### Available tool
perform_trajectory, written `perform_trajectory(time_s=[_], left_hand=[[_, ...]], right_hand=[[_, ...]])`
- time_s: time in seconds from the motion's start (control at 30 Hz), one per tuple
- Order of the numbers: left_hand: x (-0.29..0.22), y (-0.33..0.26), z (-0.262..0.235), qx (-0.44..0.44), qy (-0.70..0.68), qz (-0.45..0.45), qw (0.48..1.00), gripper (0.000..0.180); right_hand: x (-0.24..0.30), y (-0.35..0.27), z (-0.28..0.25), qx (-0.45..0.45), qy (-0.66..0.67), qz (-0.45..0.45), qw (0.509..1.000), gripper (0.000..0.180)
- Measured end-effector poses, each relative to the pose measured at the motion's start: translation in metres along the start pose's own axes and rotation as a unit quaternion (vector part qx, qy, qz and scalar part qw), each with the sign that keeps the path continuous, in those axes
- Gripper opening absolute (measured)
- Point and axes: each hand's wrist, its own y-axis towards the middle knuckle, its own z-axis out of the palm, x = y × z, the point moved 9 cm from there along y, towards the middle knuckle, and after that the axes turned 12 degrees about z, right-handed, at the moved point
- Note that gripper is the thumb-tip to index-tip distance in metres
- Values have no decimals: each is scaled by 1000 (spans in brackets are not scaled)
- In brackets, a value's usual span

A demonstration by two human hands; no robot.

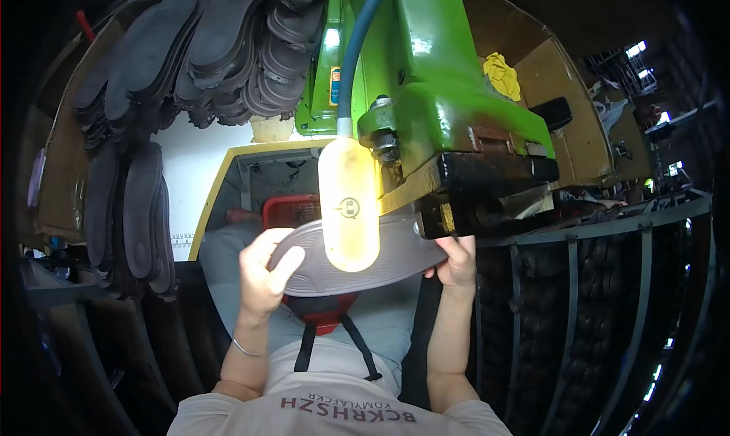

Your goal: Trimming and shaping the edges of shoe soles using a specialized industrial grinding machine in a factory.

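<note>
A dark grey-brown shoe sole [407,255] lies crosswise between my two hands, under the head of a green machine [433,63]. My left hand [266,272] is closed on the sole's left end, thumb on the upper face. At the other end my right hand [456,263] pinches the edge, right beside the dark metal working part [441,217] of the machine; some fingers are hidden under the sole. A lit yellow oval lamp [350,231] on a blue flexible arm hangs over the sole's middle and covers part of it.
Several stacks of similar soles [148,48] sit on the white table [185,158] at the left, beside a cardboard box [65,177]. A red basket [285,206] shows below the table opening. A yellow cloth [502,76] lies behind the machine. Metal racks [574,299] stand at the right.
</note>
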Motion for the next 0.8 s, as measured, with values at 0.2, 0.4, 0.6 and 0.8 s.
perform_trajectory(time_s=[0.2, 0.4, 0.6, 0.8], left_hand=[[-2, -9, -54, -31, -23, -9, 999, 19], [13, -36, -89, -40, -22, -29, 999, 13], [75, -108, -91, 63, 48, -172, 982, 12], [105, -154, -20, 82, -6, -240, 967, 21]], right_hand=[[-18, 4, 45, 90, -18, -4, 996, 32], [-13, -2, 81, 74, -89, -46, 992, 22], [-7, -2, 93, 32, -248, -56, 967, 25], [0, -5, 97, 16, -258, -145, 955, 22]])
